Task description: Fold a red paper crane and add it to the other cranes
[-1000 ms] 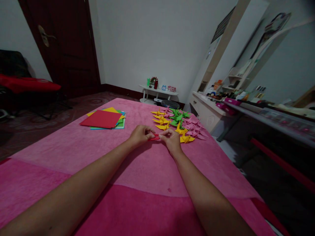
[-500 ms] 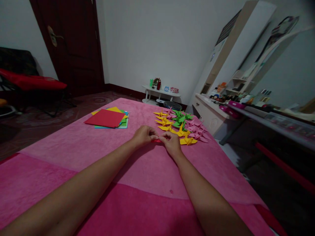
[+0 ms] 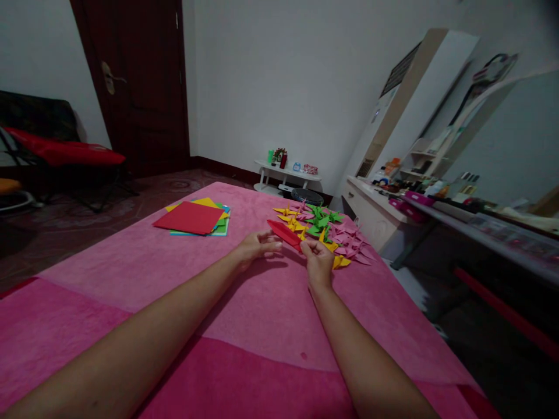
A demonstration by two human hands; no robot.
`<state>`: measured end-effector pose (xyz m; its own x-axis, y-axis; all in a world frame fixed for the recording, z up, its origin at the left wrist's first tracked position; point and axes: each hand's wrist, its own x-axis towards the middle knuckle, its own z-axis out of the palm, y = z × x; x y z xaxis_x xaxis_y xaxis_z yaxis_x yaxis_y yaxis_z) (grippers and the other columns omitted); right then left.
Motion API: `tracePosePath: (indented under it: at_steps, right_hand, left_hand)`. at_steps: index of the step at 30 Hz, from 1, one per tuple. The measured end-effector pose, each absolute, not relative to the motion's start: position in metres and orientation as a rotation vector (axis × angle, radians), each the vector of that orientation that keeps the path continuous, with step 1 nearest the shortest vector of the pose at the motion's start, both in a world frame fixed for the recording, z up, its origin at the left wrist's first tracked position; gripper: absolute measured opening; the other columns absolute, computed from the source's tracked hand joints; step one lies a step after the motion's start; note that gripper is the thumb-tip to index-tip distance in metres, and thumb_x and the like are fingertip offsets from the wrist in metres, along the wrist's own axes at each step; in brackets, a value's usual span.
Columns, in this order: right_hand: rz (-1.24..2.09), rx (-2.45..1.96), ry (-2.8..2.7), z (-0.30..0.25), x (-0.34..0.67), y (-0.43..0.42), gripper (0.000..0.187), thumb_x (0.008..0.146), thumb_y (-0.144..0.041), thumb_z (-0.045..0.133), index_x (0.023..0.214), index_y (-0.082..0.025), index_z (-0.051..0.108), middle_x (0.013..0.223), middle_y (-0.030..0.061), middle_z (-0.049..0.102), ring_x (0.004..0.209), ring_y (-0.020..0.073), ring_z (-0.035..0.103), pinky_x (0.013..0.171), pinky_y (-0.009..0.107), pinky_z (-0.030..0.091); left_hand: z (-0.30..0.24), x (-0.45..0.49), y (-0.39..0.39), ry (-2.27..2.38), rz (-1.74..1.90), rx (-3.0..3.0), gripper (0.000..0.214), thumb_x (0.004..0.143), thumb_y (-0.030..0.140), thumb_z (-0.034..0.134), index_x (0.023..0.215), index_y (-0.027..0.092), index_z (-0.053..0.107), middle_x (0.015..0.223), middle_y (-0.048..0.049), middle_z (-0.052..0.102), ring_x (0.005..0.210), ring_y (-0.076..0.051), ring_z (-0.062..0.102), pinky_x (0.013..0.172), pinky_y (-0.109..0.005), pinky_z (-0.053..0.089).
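Observation:
A narrow folded piece of red origami paper (image 3: 285,233) is held up above the pink cloth (image 3: 262,302). My right hand (image 3: 318,261) pinches its near right end between thumb and fingers. Just left of the paper, my left hand (image 3: 258,248) has its thumb and fingers apart, with nothing visible between them. Behind and right of the hands lie rows of folded paper cranes: yellow cranes (image 3: 342,262), green cranes (image 3: 322,221) and pink cranes (image 3: 349,237). To the left sits a stack of coloured sheets with a red square sheet (image 3: 190,217) on top.
A white dresser (image 3: 371,201) with bottles and a mirror stands at the right. Beyond the cloth's far edge is a low white shelf (image 3: 288,169). A red folding chair (image 3: 65,150) stands left, near a dark door (image 3: 135,87).
My left hand has let go of the red paper and opened. My right hand has lifted and turned the paper, so its long shape shows. The view has tilted slightly upward.

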<state>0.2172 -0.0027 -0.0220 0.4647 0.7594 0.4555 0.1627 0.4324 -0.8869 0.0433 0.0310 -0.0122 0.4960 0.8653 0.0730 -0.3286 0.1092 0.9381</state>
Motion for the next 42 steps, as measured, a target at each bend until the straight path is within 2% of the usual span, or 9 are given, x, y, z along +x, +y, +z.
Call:
tracePosePath:
  at_steps: [3, 7, 12, 16, 25, 32, 37, 42]
  right_hand:
    - [0.564, -1.060, -1.003, -0.025, 0.209, -0.004, 0.021, 0.064, -0.034, 0.067, 0.070, -0.014, 0.064, 0.063, 0.0009, 0.062, 0.057, 0.0137, 0.055, 0.058, 0.026, 0.043]
    - [0.767, -1.044, -0.972, -0.026, 0.199, -0.008, 0.022, 0.062, -0.034, 0.068, 0.071, -0.015, 0.063, 0.061, -0.0008, 0.061, 0.054, 0.0119, 0.052, 0.054, 0.024, 0.042]
    - [0.928, -1.047, -1.089, -0.023, 0.197, -0.010, 0.024, 0.065, -0.038, 0.067, 0.072, -0.015, 0.063, 0.059, -0.0008, 0.060, 0.051, 0.0111, 0.051, 0.051, 0.023, 0.040]
    - [0.856, -1.062, -1.186, -0.023, 0.201, -0.010, 0.027, 0.064, -0.037, 0.068, 0.079, -0.014, 0.066, 0.070, 0.0034, 0.066, 0.061, 0.0139, 0.056, 0.059, 0.025, 0.046]
    - [0.683, -1.098, -1.389, -0.016, 0.196, -0.018, 0.015, 0.070, -0.028, 0.061, 0.070, -0.013, 0.063, 0.062, -0.0002, 0.059, 0.054, 0.0113, 0.050, 0.053, 0.022, 0.039]
    - [0.749, -1.068, -1.398, -0.020, 0.197, -0.015, 0.022, 0.076, -0.035, 0.055, 0.066, -0.015, 0.057, 0.059, -0.0020, 0.054, 0.054, 0.0103, 0.047, 0.054, 0.022, 0.038]
    - [0.832, -1.090, -1.454, -0.021, 0.199, -0.016, 0.021, 0.076, -0.036, 0.055, 0.068, -0.016, 0.058, 0.058, -0.0027, 0.055, 0.052, 0.0097, 0.048, 0.052, 0.021, 0.038]
    - [0.922, -1.126, -1.477, -0.020, 0.196, -0.018, 0.024, 0.075, -0.032, 0.055, 0.058, -0.017, 0.050, 0.047, -0.0048, 0.050, 0.040, 0.0073, 0.040, 0.041, 0.019, 0.030]
  left_hand:
    - [-0.012, 0.058, 0.022, 0.548, 1.043, 1.064, 0.044, 0.061, 0.030, 0.078, 0.100, 0.012, 0.064, 0.095, -0.0107, 0.068, 0.075, -0.015, 0.064, 0.066, -0.025, 0.049]
    - [-0.013, 0.061, 0.022, 0.680, 1.212, 1.051, 0.031, 0.059, 0.034, 0.077, 0.074, 0.009, 0.066, 0.068, -0.0049, 0.066, 0.057, -0.009, 0.056, 0.054, -0.020, 0.042]
    - [-0.010, 0.050, 0.025, 0.871, 1.123, 1.241, 0.029, 0.061, 0.036, 0.073, 0.057, 0.009, 0.061, 0.050, -0.0008, 0.057, 0.041, -0.005, 0.041, 0.042, -0.019, 0.027]
    - [-0.011, 0.051, 0.025, 0.836, 1.061, 1.399, 0.027, 0.062, 0.034, 0.071, 0.056, 0.009, 0.060, 0.049, -0.0009, 0.056, 0.043, -0.006, 0.043, 0.044, -0.019, 0.028]
    - [-0.013, 0.055, 0.018, 0.740, 1.093, 1.331, 0.032, 0.061, 0.038, 0.074, 0.066, 0.008, 0.064, 0.057, -0.0023, 0.060, 0.047, -0.008, 0.048, 0.049, -0.021, 0.035]
    - [-0.013, 0.055, 0.019, 0.789, 1.074, 1.311, 0.039, 0.055, 0.042, 0.077, 0.053, 0.010, 0.055, 0.045, 0.0025, 0.048, 0.039, -0.005, 0.037, 0.042, -0.020, 0.025]
    - [-0.016, 0.052, 0.021, 0.787, 1.040, 1.346, 0.041, 0.066, 0.049, 0.067, 0.056, 0.010, 0.060, 0.045, -0.0019, 0.055, 0.038, -0.007, 0.043, 0.043, -0.021, 0.028]
    - [-0.015, 0.052, 0.018, 0.737, 1.031, 1.384, 0.046, 0.070, 0.053, 0.061, 0.055, 0.009, 0.060, 0.048, -0.0046, 0.059, 0.039, -0.009, 0.046, 0.042, -0.021, 0.029]
